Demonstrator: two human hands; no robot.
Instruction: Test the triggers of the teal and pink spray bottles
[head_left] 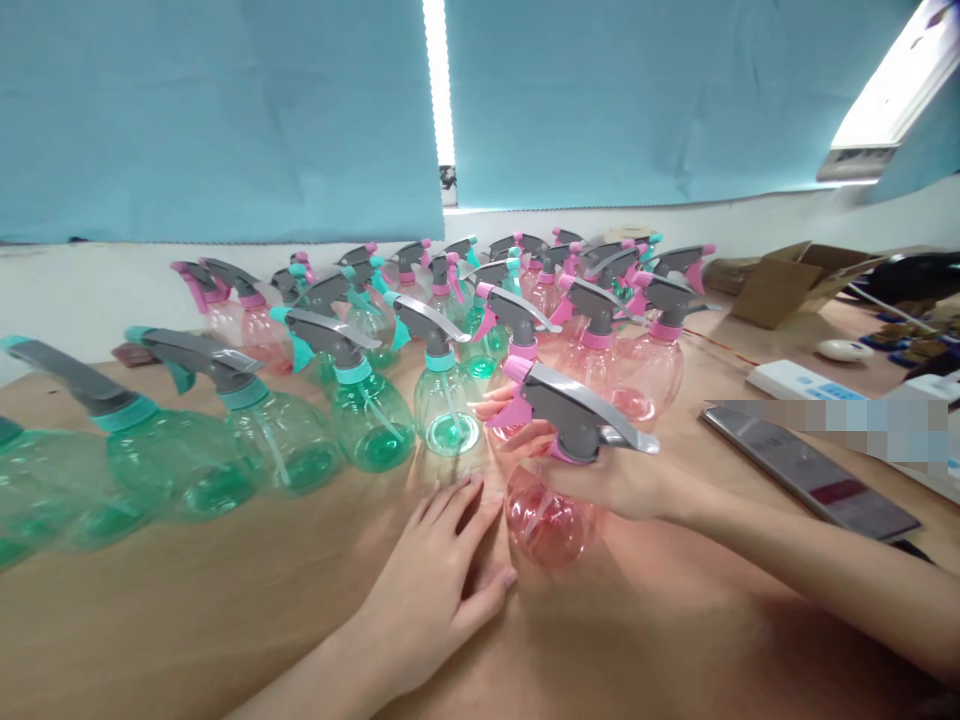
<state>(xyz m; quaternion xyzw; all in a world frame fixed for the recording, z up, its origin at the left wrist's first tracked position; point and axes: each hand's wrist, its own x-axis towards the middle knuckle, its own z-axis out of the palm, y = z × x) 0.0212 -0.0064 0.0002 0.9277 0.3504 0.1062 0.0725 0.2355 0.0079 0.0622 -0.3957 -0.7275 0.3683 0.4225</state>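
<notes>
My right hand (600, 482) is wrapped round the neck of a pink spray bottle (551, 520) with a grey and pink trigger head, close in front of me. Some of its fingers are hidden behind the head. Flat on the table lies my left hand (442, 560), fingers stretched out and holding nothing, just left of that bottle. Beyond its fingertips stands a clear green spray bottle (448, 405). Further green spray bottles (373, 418) run off to the left, and pink spray bottles (651, 370) stand behind the held one.
Several more spray bottles crowd the back of the wooden table (300, 620), before blue curtains (225, 120). On the right are a smartphone (810, 470), a white power strip (806, 382), a white computer mouse (845, 350) and an opened cardboard box (795, 285).
</notes>
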